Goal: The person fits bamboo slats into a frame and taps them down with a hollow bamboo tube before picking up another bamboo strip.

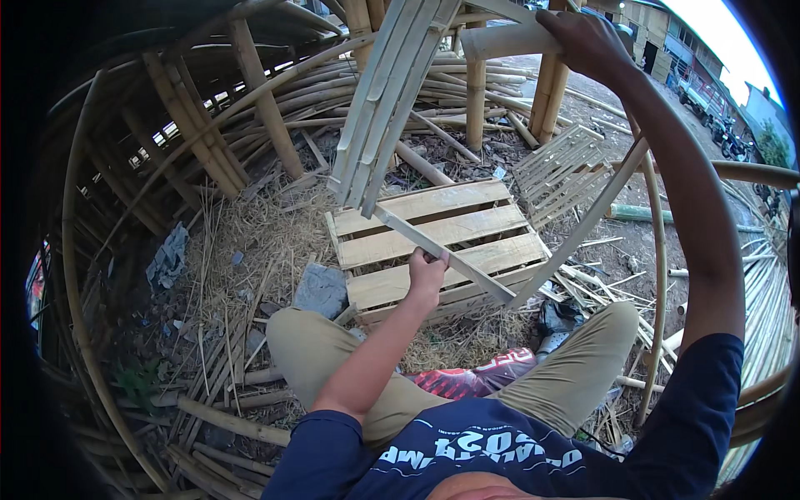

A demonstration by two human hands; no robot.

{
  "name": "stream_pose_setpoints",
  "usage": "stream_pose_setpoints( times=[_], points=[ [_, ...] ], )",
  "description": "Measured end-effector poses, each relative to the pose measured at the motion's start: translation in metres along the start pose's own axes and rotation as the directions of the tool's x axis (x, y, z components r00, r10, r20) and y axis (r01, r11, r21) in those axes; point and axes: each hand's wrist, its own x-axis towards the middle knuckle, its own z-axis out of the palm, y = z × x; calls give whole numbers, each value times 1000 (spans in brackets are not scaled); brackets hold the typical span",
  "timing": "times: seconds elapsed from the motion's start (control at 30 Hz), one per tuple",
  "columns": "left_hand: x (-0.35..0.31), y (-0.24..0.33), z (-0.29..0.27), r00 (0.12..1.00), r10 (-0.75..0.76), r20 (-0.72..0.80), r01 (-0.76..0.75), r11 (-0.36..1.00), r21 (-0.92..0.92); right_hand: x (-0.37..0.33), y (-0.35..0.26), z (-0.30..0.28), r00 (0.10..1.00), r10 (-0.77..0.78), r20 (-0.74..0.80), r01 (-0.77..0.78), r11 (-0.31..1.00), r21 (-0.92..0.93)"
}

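Observation:
In front of me a frame of pale bamboo strips, with a slatted side (387, 108), stands tilted. My left hand (428, 271) is closed around its lower strip (475, 273), near the middle. Another strip (587, 225) rises from that strip's right end toward my right arm. My right hand (581, 40) is raised at the top right, its fingers closed on the end of a thick, pale bamboo piece (512, 42). That piece lies close to the frame's top; whether they touch, I cannot tell. Below the frame sits a slatted wooden crate (442, 223).
A grey stone block (321, 288) sits left of the crate. Beyond it lies a slatted panel (562, 171). Bamboo poles (475, 104) stand behind, with stacked poles around them. A curved pole (654, 275) rises at my right. Straw and bamboo scraps cover the ground.

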Motion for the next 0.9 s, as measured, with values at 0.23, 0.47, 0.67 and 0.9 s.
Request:
stream_pose_setpoints(
  times=[0.23, 0.47, 0.67, 0.9],
  points=[
    [-46, -3, 12, 941, -161, 297, 163, 986, 18, 42, -46, -87, 972, 101, 211, -159, 946, 281],
    [-98, 84, 8, 530, -507, 680, 139, 842, 521, 69, -30, -84, 827, -436, -355, 430, 897, -102],
    [-132, 205, -32, 375, 634, 676, -840, 541, -42, 62, -35, -112, 694, -621, -365, 566, 783, -257],
    [-99, 354, -1, -97, 897, 431, -733, -358, 578, 49, -47, -102, 632, -702, -328, 653, 710, -263]
  ],
)
